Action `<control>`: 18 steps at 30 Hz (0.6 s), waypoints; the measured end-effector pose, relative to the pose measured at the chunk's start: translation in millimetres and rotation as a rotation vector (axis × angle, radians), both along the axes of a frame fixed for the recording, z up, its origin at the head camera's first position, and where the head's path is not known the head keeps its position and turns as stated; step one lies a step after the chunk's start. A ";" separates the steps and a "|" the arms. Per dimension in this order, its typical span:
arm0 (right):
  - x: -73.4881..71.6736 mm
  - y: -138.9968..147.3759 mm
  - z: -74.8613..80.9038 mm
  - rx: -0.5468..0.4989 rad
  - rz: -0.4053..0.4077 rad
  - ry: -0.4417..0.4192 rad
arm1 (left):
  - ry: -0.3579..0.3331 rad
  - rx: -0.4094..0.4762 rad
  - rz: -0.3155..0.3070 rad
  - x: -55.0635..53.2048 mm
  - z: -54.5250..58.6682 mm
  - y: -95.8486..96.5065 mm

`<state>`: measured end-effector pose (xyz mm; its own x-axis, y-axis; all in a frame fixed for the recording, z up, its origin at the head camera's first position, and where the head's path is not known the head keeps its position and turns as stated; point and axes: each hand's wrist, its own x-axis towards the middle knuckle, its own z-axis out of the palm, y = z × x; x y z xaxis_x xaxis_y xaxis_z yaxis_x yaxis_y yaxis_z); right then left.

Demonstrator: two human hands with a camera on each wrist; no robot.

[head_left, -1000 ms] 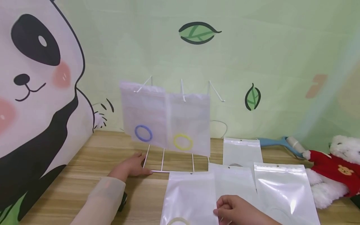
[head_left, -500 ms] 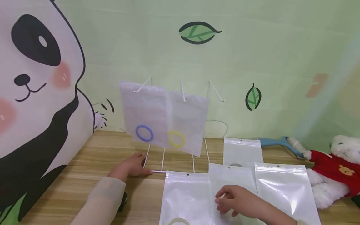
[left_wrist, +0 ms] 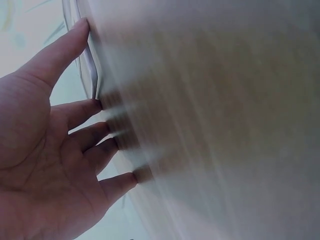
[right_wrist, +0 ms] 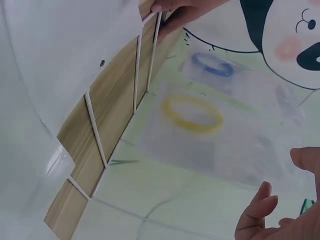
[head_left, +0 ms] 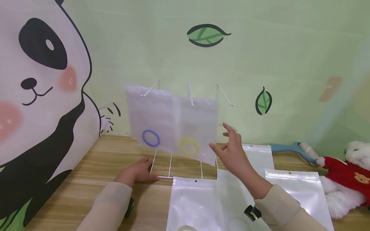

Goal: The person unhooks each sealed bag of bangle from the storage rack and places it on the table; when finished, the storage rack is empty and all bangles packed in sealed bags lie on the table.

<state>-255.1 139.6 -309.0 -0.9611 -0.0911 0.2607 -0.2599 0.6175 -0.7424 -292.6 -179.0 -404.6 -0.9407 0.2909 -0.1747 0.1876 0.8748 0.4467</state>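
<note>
Rests left hand (head_left: 138, 170) on the wood-grained table (head_left: 86, 179), fingers spread, thumb against the white wire rack (head_left: 166, 177). Holds right hand (head_left: 232, 153) up, fingers apart, just beside a hanging translucent bag (head_left: 196, 123) with a round yellow ring (head_left: 181, 147); cannot tell whether touching. Has glossy flat pouches (head_left: 231, 192) below, near the rack's foot; farther right, a fluffy toy (head_left: 345, 175).

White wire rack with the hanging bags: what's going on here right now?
A person's left hand rests at the near left corner of the white wire rack. A blue-ring bag and a yellow-ring bag hang on it; its rightmost hook is bare. The right hand is raised by the yellow-ring bag's edge, holding nothing. More bags lie on the table.
</note>
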 end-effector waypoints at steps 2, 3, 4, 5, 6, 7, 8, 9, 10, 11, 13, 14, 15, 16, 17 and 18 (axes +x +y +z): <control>-9.3 -4.0 0.7 -0.015 0.004 -0.009 | -0.003 -0.003 -0.001 -0.4 0.3 0.3; -12.9 -5.5 0.0 -0.015 0.009 -0.022 | -0.007 -0.002 0.003 -0.8 0.1 0.1; -15.8 -6.3 -1.5 -0.014 0.014 -0.038 | -0.015 -0.005 0.007 -1.3 0.4 0.5; -18.2 -6.7 -3.7 -0.015 0.021 -0.052 | -0.023 -0.005 0.009 -1.9 0.5 0.8; -20.4 -7.1 -6.5 -0.014 0.023 -0.064 | -0.030 -0.006 0.008 -2.4 1.2 1.1; -21.4 -7.5 -9.2 -0.008 0.024 -0.074 | -0.040 -0.008 0.010 -3.2 1.6 1.3; -21.9 -7.9 -12.1 0.003 0.021 -0.076 | -0.047 -0.008 0.009 -4.0 2.2 1.4; -22.1 -8.3 -14.7 0.012 0.018 -0.072 | -0.055 -0.009 0.009 -4.8 2.6 1.3; -22.2 -8.8 -17.3 0.018 0.015 -0.062 | -0.063 -0.009 0.007 -5.5 3.5 1.2; -21.3 -9.4 -19.2 0.021 0.015 -0.050 | -0.062 -0.014 0.000 -6.4 3.7 0.9; -19.4 -10.5 -21.9 0.031 0.012 -0.024 | -0.060 -0.025 -0.007 -7.9 4.3 0.1; -18.3 -11.3 -22.8 0.032 0.012 -0.011 | -0.056 -0.031 -0.014 -8.6 4.5 -0.2; -17.0 -11.9 -23.5 0.028 0.015 -0.002 | -0.055 -0.037 -0.017 -8.9 4.8 -0.5; -15.3 -12.6 -24.0 0.026 0.019 0.005 | -0.053 -0.041 -0.019 -9.2 5.0 -0.8; -13.0 -13.2 -24.2 0.024 0.021 0.009 | -0.051 -0.045 -0.020 -9.7 4.6 -1.3; -10.9 -13.9 -24.4 0.023 0.023 0.013 | -0.054 -0.044 -0.017 -9.8 4.6 -1.7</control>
<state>-266.0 125.7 -333.4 -0.9551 -0.1189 0.2712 -0.2839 0.6282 -0.7244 -302.4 -180.8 -399.9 -0.9245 0.2977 -0.2379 0.1792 0.8906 0.4179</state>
